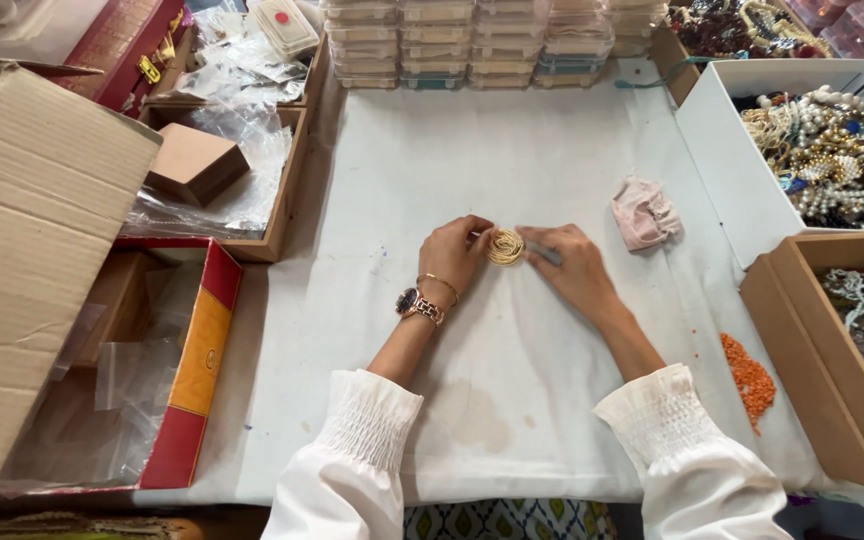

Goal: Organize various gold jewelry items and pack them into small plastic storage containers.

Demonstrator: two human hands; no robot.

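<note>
The small gold coil (pixel 504 246) lies on the white cloth (pixel 512 390), well in from every edge. The left hand (pixel 452 255) pinches its left side with fingers closed on it. The right hand (pixel 574 268) touches its right side, but its fingertips hide under a thin grey thing, so their grip is hard to tell. A pink pouch (pixel 644 213) lies right of the coil. Boxes around the cloth are cut off. Bare cloth lies below the coil.

Two white long sleeves, gathered and smocked at the cuffs, then puffing out wider toward the elbows. On the left wrist, a watch (pixel 419 305) with a dark face and metal link band, beside a thin gold bangle (pixel 440 287). Right wrist bare.
</note>
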